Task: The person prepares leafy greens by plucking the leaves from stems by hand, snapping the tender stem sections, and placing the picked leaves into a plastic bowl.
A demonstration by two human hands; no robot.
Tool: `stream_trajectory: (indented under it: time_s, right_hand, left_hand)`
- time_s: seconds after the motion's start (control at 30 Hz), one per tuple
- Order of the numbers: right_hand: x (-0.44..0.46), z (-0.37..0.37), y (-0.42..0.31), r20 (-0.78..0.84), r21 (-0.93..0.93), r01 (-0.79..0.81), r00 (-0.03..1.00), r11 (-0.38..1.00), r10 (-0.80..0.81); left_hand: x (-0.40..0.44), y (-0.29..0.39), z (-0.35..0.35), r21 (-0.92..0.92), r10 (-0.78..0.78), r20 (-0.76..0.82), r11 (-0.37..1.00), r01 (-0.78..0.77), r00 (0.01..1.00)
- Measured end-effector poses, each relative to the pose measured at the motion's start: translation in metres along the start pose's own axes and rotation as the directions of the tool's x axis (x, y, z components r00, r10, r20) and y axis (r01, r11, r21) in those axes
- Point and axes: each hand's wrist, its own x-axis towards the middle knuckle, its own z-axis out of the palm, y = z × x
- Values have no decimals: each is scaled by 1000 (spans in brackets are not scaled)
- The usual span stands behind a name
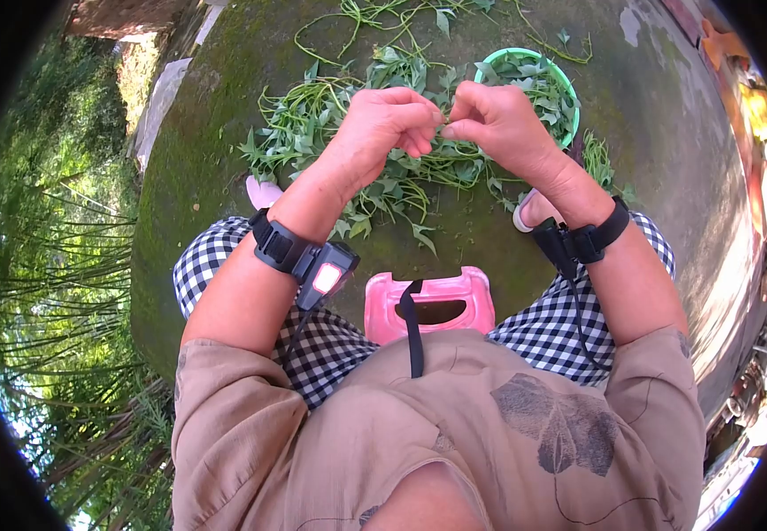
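My left hand [392, 126] and my right hand [500, 124] meet fingertip to fingertip above a heap of leafy green vines [312, 119]. Both are closed in a pinch. Between them shows a small piece of thin green stem [443, 119], mostly covered by the fingers. The vines have long stems and pointed leaves and are spread on the ground. Just beyond my right hand stands a light green round basket [575, 106] with loose leaves in it.
More long stems [348, 22] trail at the far side, and a small bunch of greens [597, 159] lies at the right. A pink plastic stool [383, 310] is between my checkered trouser legs. Mossy concrete [197, 177] surrounds the heap; bushes [65, 265] grow at the left.
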Motion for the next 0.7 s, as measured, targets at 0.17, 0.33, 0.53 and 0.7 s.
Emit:
stream_trajectory:
  time_s: [0.17, 0.33, 0.53, 0.7]
  right_hand:
    - [-2, 5, -3, 16, -45, 28, 999, 999, -27]
    - [-3, 4, -1, 41, 93, 7, 999, 996, -11]
    - [-1, 3, -4, 1, 71, -33, 999, 997, 33]
    - [-2, 4, -5, 29, 140, -143, 990, 980, 141]
  left_hand:
    - [4, -7, 0, 113, -3, 5, 994, 3, 1000]
    - [3, -9, -2, -17, -85, -25, 996, 85, 996]
    - [1, -12, 1, -94, -147, -30, 985, 144, 989]
    - [2, -14, -2, -131, -128, -27, 984, 123, 991]
